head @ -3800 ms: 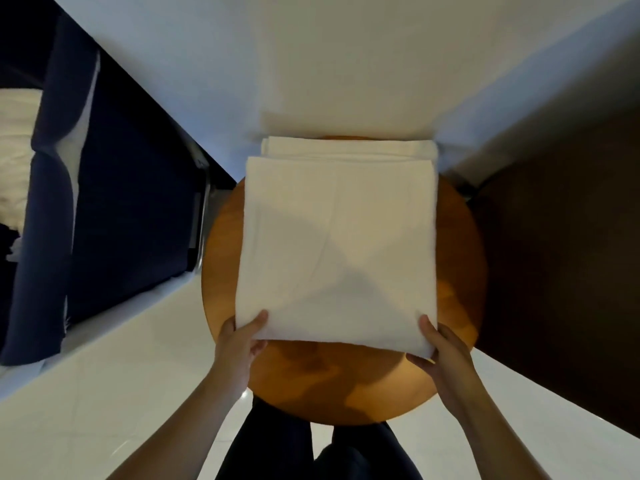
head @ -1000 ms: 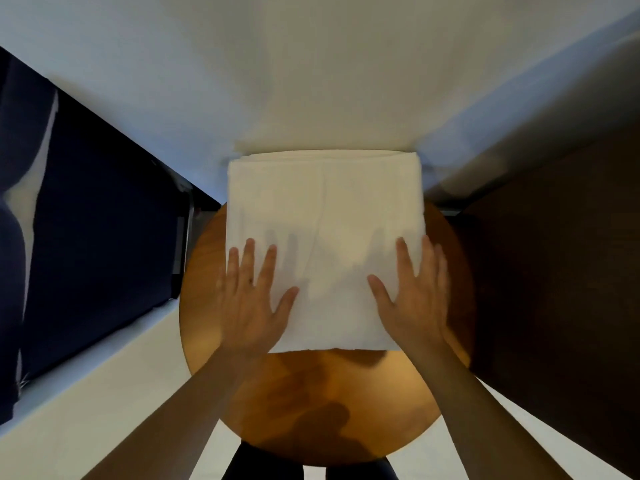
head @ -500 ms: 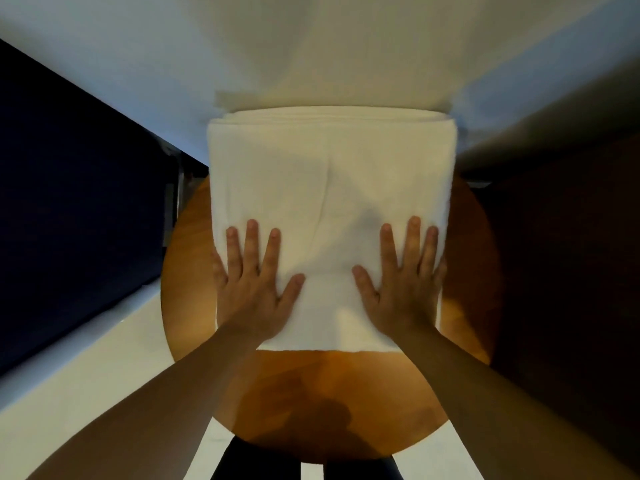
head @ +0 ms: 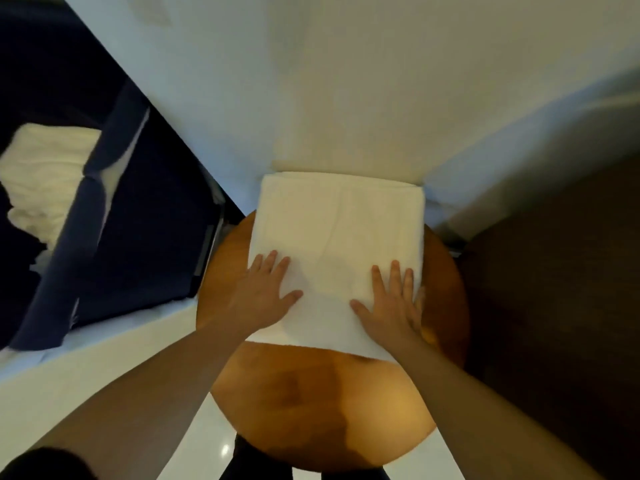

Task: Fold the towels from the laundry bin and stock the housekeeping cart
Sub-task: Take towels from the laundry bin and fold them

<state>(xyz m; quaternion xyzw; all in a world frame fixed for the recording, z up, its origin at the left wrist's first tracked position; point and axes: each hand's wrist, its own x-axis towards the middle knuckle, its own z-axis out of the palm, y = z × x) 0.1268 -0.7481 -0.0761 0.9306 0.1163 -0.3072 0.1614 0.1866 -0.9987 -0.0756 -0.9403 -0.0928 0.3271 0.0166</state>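
Two bare hands lie flat, palms down, on a folded white terry towel (head: 337, 251) that sits on a round orange-brown wooden table (head: 322, 403). Left hand (head: 265, 294) covers the towel's near-left edge, fingers spread wide, thumb angled inward; right hand (head: 391, 303) mirrors it on the near-right edge, fingers also splayed. Neither hand grips anything, both are just pressing. Likely reason: flattening the fold so layers stay squared and air is pushed out before the next fold or a lift. Towel's far edge overhangs the table's back rim, close against the white wall (head: 346, 81); its near edge lies just under the wrists, bare tabletop between that edge and the person. Towel centre lies between and beyond the two hands. Off to the left, a dark navy fabric bin (head: 138, 220) holds crumpled white linen (head: 45, 181), well apart from the table. Cart not visible. Judged stage: fold nearly done, stocking not yet started.
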